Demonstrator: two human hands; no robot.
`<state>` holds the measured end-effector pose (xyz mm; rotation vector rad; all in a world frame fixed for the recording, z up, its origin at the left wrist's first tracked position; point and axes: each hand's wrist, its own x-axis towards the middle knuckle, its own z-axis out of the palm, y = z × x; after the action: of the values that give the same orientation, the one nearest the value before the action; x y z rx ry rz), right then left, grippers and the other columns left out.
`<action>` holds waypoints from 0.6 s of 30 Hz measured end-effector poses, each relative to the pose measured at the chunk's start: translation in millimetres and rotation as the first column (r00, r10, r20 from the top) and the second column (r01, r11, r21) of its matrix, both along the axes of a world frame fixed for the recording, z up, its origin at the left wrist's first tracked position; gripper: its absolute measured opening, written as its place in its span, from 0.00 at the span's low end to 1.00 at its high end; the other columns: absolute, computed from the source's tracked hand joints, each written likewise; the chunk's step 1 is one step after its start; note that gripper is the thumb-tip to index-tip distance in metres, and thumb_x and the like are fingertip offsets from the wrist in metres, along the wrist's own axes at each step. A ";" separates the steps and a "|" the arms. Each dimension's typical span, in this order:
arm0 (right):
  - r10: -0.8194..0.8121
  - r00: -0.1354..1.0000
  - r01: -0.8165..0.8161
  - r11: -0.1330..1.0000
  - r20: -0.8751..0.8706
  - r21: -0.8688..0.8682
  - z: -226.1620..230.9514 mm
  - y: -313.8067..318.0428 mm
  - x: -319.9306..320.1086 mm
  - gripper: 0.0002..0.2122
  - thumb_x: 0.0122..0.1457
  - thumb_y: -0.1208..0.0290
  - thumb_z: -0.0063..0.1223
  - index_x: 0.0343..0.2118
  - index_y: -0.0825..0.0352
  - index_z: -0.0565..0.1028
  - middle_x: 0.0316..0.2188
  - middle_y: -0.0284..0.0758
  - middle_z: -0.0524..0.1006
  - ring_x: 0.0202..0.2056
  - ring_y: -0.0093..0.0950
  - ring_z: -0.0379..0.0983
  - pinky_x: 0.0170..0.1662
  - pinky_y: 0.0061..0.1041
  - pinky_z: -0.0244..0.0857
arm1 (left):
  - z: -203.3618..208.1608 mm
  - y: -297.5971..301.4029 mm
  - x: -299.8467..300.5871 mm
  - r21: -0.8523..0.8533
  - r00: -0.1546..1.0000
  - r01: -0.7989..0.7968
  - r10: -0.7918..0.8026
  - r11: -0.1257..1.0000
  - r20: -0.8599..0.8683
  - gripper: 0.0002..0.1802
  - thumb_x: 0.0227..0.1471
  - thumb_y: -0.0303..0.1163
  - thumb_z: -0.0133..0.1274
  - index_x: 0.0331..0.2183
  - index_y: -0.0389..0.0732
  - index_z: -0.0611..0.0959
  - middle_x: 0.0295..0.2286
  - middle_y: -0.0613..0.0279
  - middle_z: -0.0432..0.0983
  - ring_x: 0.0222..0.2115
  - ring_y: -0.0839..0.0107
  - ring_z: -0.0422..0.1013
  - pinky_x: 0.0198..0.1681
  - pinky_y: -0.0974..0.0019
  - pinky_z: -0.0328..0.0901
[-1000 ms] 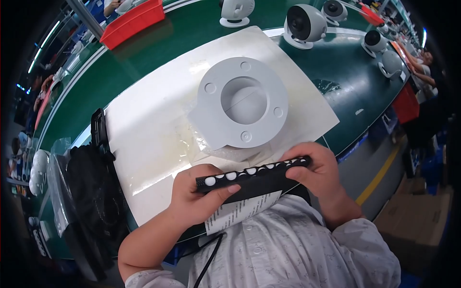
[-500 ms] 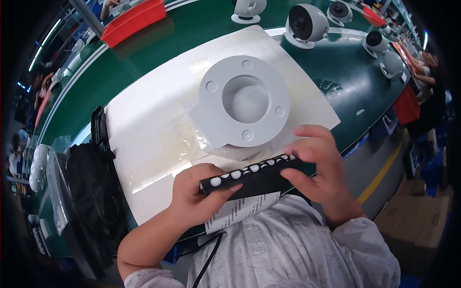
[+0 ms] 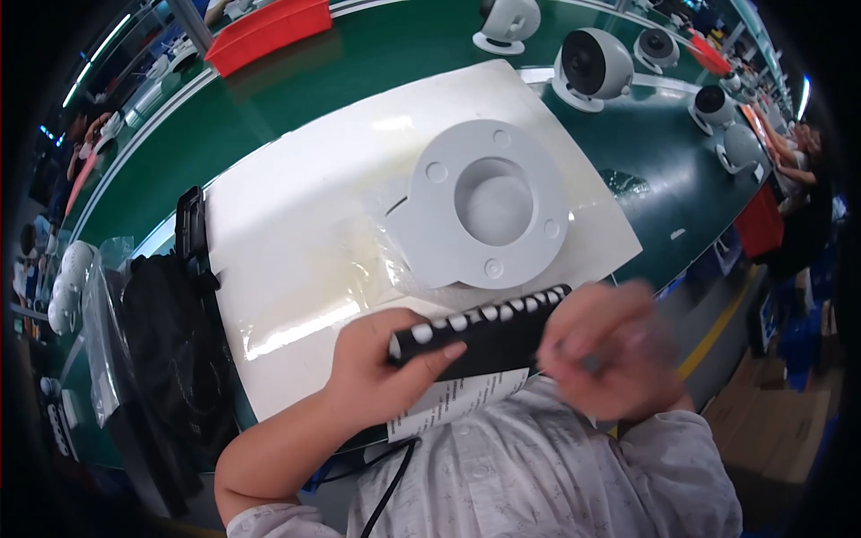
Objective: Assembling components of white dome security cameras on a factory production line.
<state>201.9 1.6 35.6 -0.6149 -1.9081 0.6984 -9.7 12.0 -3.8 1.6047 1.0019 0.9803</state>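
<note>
My left hand [image 3: 377, 363] grips the left end of a black sheet [image 3: 502, 345], thumb on its near face. A row of white round spots runs along the sheet's curled upper edge. White printed paper [image 3: 462, 403] hangs below it, against my clothing. My right hand [image 3: 610, 354] is beside the sheet's right end, blurred, with fingers bent together; a small dark spot shows between them, too smeared to name. Just beyond the sheet, a light grey round part [image 3: 430, 215] with a deep round recess and small round dimples rests on clear plastic film.
A white board [image 3: 296, 206] lies under the round part on the green table. Several white-and-black ball-shaped devices [image 3: 592, 67] on stands are at the far right. A red bin [image 3: 269, 36] is at the far left; a black bag [image 3: 175, 350] and plastic wrap lie left.
My right hand has moved off the sheet's right end, down and slightly right, its fingers drawn together. The left hand still holds the sheet. The view has shifted a little.
</note>
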 end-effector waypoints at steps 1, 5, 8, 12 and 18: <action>-0.140 0.981 0.147 0.988 0.136 -0.048 12.4 1.7 7.0 0.17 0.37 0.90 0.52 0.33 0.66 0.68 0.24 0.33 0.67 0.27 0.27 0.69 0.28 0.21 0.61 | -4.6 1.7 -5.5 0.173 0.994 0.112 -0.109 0.979 -0.025 0.07 0.35 0.25 0.58 0.23 0.37 0.77 0.17 0.59 0.71 0.17 0.70 0.67 0.20 0.73 0.61; 0.007 0.974 0.022 0.992 -0.226 0.122 22.5 75.8 3.3 0.32 0.43 0.86 0.51 0.53 0.66 0.52 0.36 0.34 0.62 0.31 0.22 0.64 0.35 0.17 0.61 | -13.9 2.4 -2.6 0.622 0.996 0.091 -0.086 0.777 -0.038 0.13 0.33 0.26 0.52 0.29 0.41 0.79 0.38 0.53 0.70 0.28 0.66 0.71 0.25 0.72 0.65; 0.030 0.979 -0.056 0.991 -0.203 -0.124 30.4 101.8 -4.1 0.31 0.45 0.88 0.46 0.53 0.65 0.52 0.37 0.33 0.61 0.34 0.21 0.62 0.40 0.18 0.59 | -22.1 6.9 -3.3 0.693 0.999 0.047 -0.022 0.719 -0.046 0.13 0.32 0.25 0.53 0.29 0.40 0.79 0.47 0.47 0.62 0.32 0.63 0.72 0.25 0.71 0.66; 0.011 1.000 -0.008 0.968 0.012 -0.252 35.5 100.6 -0.3 0.31 0.44 0.89 0.47 0.53 0.66 0.53 0.36 0.35 0.63 0.34 0.19 0.63 0.40 0.17 0.59 | -24.6 11.7 -5.2 0.647 0.990 0.130 -0.064 0.752 -0.125 0.16 0.28 0.24 0.51 0.29 0.40 0.78 0.50 0.47 0.58 0.33 0.59 0.70 0.29 0.66 0.66; -0.039 0.908 -0.023 0.989 0.417 0.143 45.6 93.1 3.3 0.31 0.41 0.88 0.51 0.51 0.67 0.55 0.39 0.41 0.67 0.32 0.21 0.69 0.33 0.16 0.63 | -24.2 13.9 -5.6 0.640 0.985 0.168 -0.101 0.750 -0.141 0.18 0.27 0.24 0.51 0.30 0.39 0.77 0.50 0.48 0.58 0.25 0.60 0.70 0.22 0.65 0.64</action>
<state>205.2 94.7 81.3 -0.7229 -2.3288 0.4363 -15.3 25.9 -28.0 2.2862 0.6078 1.2402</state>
